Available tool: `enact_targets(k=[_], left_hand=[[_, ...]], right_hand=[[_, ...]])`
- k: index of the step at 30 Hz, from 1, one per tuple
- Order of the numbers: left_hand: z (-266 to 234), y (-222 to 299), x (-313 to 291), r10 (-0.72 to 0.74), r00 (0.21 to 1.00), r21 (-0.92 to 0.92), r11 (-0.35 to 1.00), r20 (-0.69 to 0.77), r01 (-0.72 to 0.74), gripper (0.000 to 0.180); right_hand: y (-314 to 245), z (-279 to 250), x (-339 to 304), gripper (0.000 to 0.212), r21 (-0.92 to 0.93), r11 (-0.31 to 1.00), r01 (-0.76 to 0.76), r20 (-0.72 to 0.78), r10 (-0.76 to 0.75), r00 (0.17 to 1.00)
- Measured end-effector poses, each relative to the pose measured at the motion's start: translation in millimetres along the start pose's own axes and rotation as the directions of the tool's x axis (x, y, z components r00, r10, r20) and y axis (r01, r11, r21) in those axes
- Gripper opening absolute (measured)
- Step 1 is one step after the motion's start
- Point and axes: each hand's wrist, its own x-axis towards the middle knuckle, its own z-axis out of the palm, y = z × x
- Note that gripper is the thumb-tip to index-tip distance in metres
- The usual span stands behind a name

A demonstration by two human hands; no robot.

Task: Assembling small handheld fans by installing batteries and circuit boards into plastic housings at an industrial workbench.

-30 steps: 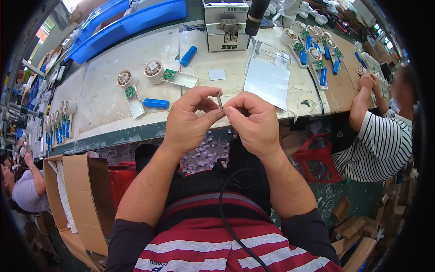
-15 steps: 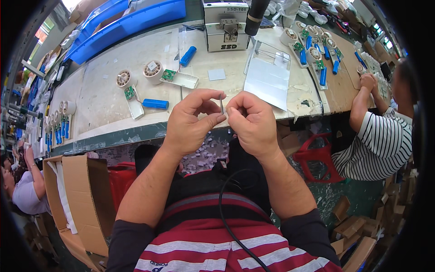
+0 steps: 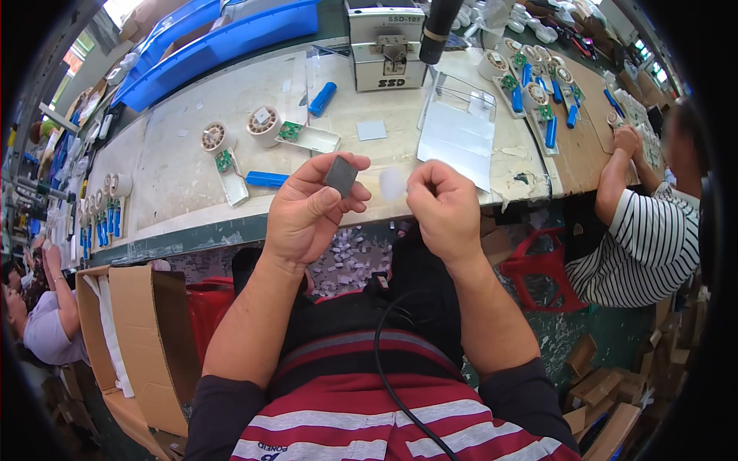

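your left hand: pinches a small grey square pad between thumb and fingertips, flat face tilted up toward you, above the bench edge. held at the rim, probably to keep the face untouched.

your right hand: fingers closed on a pale, translucent film, just beside the pad and not touching it; it looks like a backing peeled clear, though it is blurred.

bench: worn and pale, directly ahead of both hands.

on it, within reach: white plastic spools with small green boards, blue cylinders, a white tray, a spare grey square, clear sheets to the right.

grey machine: far edge, centre.

blue bins: back left.

co-worker in a striped shirt: seated to your right, hands on their own parts.

cardboard box: open, at your left knee.

black cable: runs down your chest.
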Motion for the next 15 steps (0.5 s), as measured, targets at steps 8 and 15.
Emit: enact_targets(k=[8, 15], left_hand=[[-6, 27, -11, 0.195, 0.980, 0.921, 0.388, -0.031, -0.048, 0.047], [10, 46, -13, 0.265, 0.911, 0.940, -0.221, 0.316, -0.261, 0.058]], right_hand=[[-3, 10, -5, 0.013, -0.334, 0.919, 0.212, 0.254, -0.129, 0.959], [-37, 37, 24, 0.019, -0.187, 0.981, 0.047, 0.211, -0.007, 0.977]])
